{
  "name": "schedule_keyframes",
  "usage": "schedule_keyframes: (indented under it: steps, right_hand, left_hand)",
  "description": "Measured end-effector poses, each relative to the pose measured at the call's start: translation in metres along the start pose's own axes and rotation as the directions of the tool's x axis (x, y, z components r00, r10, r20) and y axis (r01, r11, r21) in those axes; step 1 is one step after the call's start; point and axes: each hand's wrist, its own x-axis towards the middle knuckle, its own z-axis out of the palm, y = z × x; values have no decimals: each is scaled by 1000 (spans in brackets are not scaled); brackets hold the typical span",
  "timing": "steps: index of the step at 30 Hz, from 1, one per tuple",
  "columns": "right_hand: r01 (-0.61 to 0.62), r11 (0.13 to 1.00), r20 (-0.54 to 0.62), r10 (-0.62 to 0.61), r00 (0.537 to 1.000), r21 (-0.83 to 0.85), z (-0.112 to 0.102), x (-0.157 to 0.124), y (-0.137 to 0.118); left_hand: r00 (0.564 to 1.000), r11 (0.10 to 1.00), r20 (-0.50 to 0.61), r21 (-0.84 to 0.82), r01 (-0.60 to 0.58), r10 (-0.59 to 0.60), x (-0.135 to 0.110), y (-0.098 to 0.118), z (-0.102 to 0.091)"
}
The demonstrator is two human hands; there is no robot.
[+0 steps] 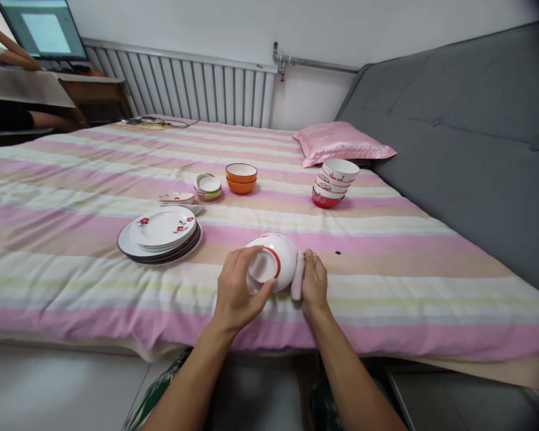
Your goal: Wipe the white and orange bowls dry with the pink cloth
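Note:
A white bowl [286, 263] with a red foot ring and red decoration is tipped on its side, its base turned towards me. My left hand [240, 287] grips it by the foot, thumb and fingers around the ring. On the bowl's right, my right hand [313, 281] is closed on a folded pale cloth [297, 278], held close against the bowl's rim side. Whether the cloth touches the bowl I cannot tell. The bowl's inside is hidden from me.
On the striped bedsheet [399, 299] stand a plate stack [164, 227], small dishes [209, 184], orange bowls [241, 178] and a leaning stack of patterned bowls [335, 182]. A pink pillow [344, 142] lies by the grey headboard [453, 96]. At far left a person [15, 57] sits near a monitor [45, 30].

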Motion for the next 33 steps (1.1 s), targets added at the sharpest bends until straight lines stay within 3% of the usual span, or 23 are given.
schedule_keyframes:
  steps: [8, 11, 15, 20, 27, 30, 33]
  right_hand:
    - [-64, 988, -119, 48, 992, -141, -5, 8, 9]
    - [-99, 994, -247, 84, 965, -51, -10, 16, 7]
    - [-119, 986, -414, 158, 897, 119, -18, 26, 0]
    - [-54, 990, -444, 108, 889, 133, -21, 27, -6]
    - [58, 984, -286, -7, 958, 170, -12, 23, -9]
    - [40, 980, -78, -25, 997, 195, -7, 20, -8]
    - [42, 989, 195, -70, 978, 141, -3, 15, -5]
  left_hand:
    - [999, 999, 31, -3, 37, -37, -1, -4, 6]
    - [997, 999, 67, 4, 36, -36, 0, -3, 4]
    - [995, 999, 96, 1, 39, -39, 1, -3, 8]
    - [991, 1000, 131, 9, 18, -19, 5, -6, 23]
    - [978, 997, 204, 76, 20, -35, 8, -14, 40]
    - [965, 997, 259, 79, 22, -42, 7, -14, 42]
    - [959, 996, 269, 47, 79, -89, 3, -13, 44]
